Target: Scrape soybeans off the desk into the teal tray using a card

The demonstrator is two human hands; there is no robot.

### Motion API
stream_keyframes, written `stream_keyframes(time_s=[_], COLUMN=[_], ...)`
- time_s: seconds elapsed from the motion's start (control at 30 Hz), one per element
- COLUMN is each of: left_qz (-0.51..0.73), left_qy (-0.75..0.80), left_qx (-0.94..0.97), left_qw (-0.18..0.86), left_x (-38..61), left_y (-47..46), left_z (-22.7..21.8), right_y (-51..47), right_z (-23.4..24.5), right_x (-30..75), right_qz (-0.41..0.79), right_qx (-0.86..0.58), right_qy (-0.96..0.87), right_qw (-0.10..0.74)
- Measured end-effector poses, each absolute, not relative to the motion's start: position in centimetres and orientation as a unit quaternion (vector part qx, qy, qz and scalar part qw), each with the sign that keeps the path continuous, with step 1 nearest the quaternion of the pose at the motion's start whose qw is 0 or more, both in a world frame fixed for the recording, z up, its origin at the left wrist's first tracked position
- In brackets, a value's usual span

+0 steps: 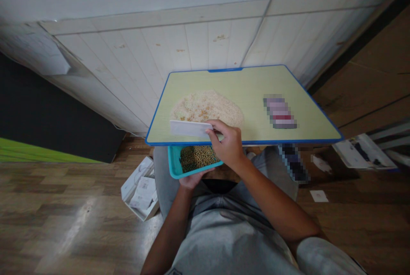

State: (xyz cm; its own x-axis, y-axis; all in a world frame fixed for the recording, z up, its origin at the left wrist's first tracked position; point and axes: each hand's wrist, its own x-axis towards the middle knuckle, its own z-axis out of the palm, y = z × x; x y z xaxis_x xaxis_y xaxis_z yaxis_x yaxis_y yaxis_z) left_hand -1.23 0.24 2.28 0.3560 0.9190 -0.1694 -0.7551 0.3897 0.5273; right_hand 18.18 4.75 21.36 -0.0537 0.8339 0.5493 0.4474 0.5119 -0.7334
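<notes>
My right hand is closed on a white flat card held at the near edge of a yellow-green table with a blue rim. A pile of white rice with a few tan beans lies on the table just behind the card. My left hand holds a teal tray from below, right under the table's near edge. The tray holds green and tan beans.
A blurred-out small object lies on the table's right part. A white open box sits on the wooden floor at left, papers at right. White panelled wall stands behind the table.
</notes>
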Motion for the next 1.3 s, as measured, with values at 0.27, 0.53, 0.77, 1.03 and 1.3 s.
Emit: stream_keyframes(time_s=[0.27, 0.53, 0.77, 1.03, 1.3], left_qz=[0.511, 0.516, 0.501, 0.509, 0.510], left_qy=[0.095, 0.151, 0.090, 0.100, 0.117], left_qx=[0.157, 0.167, 0.161, 0.164, 0.159], left_qw=[0.840, 0.826, 0.845, 0.839, 0.837], left_x=[-2.0, -1.7, -1.8, -1.7, -1.5], left_y=[0.6, 0.6, 0.8, 0.7, 0.6], left_z=[0.5, 1.1, 0.9, 0.7, 1.0], right_y=[4.9, 4.8, 4.8, 4.8, 4.8], right_z=[20.9, 20.9, 20.6, 20.6, 20.6], right_x=[18.2, 18.2, 18.2, 18.2, 18.2], right_qz=[0.174, 0.169, 0.181, 0.180, 0.187], right_qx=[-0.436, -0.432, -0.441, -0.445, -0.440], right_qy=[-0.694, -0.692, -0.690, -0.689, -0.689], right_qw=[0.547, 0.553, 0.544, 0.543, 0.545])
